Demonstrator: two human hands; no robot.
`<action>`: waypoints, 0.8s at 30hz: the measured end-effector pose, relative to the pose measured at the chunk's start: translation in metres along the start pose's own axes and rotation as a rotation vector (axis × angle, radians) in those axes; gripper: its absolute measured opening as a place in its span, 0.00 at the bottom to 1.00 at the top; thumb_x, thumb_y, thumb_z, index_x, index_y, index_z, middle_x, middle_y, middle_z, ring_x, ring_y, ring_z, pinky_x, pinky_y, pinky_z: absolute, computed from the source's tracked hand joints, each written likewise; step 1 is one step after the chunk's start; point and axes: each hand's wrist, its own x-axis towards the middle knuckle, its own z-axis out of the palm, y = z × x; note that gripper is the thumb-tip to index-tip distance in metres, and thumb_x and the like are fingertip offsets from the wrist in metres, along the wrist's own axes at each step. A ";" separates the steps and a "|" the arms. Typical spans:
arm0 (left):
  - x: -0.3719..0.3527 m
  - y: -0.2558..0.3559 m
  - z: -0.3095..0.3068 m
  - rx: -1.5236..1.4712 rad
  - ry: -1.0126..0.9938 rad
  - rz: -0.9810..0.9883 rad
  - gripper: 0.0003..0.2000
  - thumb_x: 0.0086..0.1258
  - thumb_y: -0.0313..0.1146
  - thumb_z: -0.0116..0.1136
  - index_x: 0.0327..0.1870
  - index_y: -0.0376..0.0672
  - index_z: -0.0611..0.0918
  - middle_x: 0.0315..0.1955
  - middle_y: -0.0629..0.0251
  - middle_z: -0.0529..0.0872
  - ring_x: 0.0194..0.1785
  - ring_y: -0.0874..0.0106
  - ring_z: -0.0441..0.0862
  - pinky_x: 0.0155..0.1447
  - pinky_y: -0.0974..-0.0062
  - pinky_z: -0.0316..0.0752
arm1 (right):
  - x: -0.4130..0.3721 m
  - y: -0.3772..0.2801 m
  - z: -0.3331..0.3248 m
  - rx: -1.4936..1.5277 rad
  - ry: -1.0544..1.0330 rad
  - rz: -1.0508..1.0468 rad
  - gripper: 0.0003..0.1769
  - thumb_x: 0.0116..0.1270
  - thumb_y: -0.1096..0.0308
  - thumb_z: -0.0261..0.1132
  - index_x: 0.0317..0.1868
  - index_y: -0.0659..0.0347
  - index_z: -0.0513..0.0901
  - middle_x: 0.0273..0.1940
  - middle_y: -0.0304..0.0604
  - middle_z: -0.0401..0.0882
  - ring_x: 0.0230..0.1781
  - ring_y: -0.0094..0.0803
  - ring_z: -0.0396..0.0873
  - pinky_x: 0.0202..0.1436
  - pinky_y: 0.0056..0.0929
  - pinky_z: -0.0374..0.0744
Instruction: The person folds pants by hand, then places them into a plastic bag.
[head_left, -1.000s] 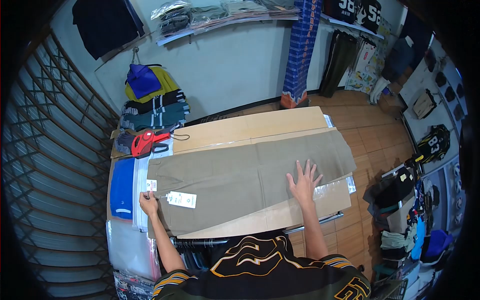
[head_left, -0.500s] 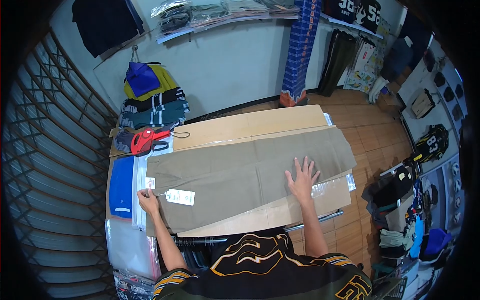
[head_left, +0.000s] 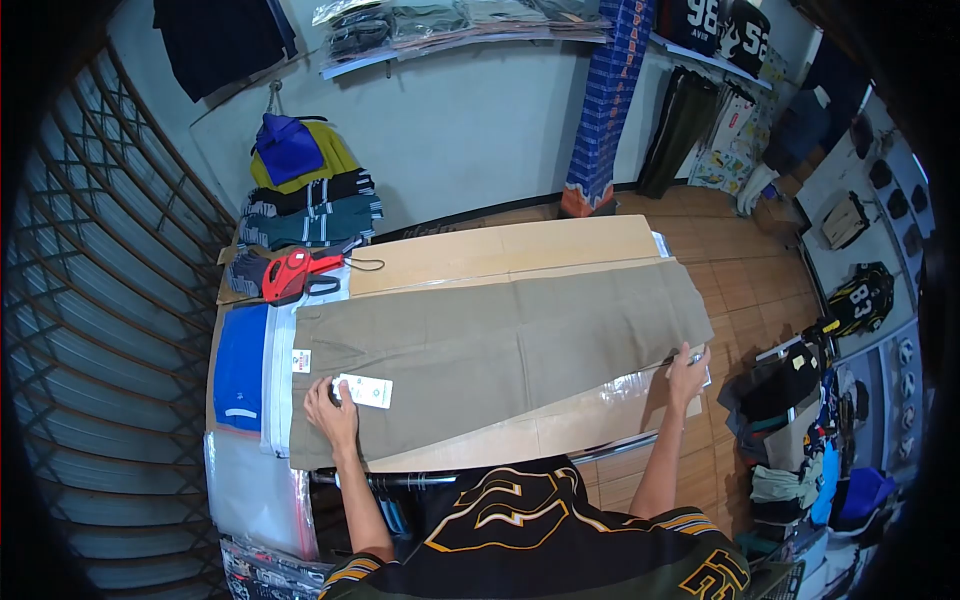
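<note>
Folded olive-khaki trousers (head_left: pixel 480 350) lie lengthwise across the cardboard-topped table, waist end at the left and leg ends at the right. My left hand (head_left: pixel 333 412) rests on the waist end with its fingers apart, the thumb touching the left end of a white hang tag (head_left: pixel 368 391). A small white label (head_left: pixel 301 361) shows at the waistband's edge. At the lower right corner of the leg ends, my right hand (head_left: pixel 686 378) pinches the trouser hem between thumb and fingers.
Left of the trousers lie a blue packed garment (head_left: pixel 241 360) and clear plastic bags (head_left: pixel 255 490). A red price-label gun (head_left: pixel 297 276) sits behind them, near stacked folded clothes (head_left: pixel 315 215). Cardboard (head_left: pixel 580 240) covers the table. A metal folding gate (head_left: pixel 90 320) stands at the left.
My right hand has moved from lying flat on the trousers to the hem's near right corner. My left hand has shifted right from the waistband edge to the hang tag.
</note>
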 end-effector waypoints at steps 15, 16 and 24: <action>0.000 0.006 0.000 -0.036 0.018 0.016 0.15 0.69 0.40 0.64 0.49 0.39 0.87 0.51 0.56 0.85 0.63 0.52 0.72 0.69 0.54 0.64 | 0.064 0.037 0.006 1.007 -0.156 0.417 0.36 0.65 0.59 0.73 0.65 0.75 0.71 0.59 0.57 0.78 0.60 0.46 0.78 0.64 0.40 0.74; 0.000 0.007 -0.001 -0.042 0.017 0.014 0.15 0.69 0.40 0.64 0.49 0.39 0.87 0.51 0.56 0.85 0.63 0.52 0.72 0.69 0.54 0.64 | 0.056 0.030 -0.003 1.161 -0.170 0.455 0.36 0.66 0.58 0.72 0.65 0.74 0.71 0.59 0.55 0.78 0.61 0.44 0.77 0.64 0.40 0.74; 0.002 0.001 -0.004 -0.175 0.028 -0.028 0.16 0.68 0.38 0.66 0.51 0.38 0.86 0.52 0.55 0.84 0.61 0.52 0.74 0.69 0.56 0.66 | -0.032 -0.054 -0.052 1.433 -0.404 0.258 0.31 0.73 0.58 0.65 0.69 0.67 0.69 0.60 0.47 0.75 0.58 0.37 0.75 0.62 0.36 0.74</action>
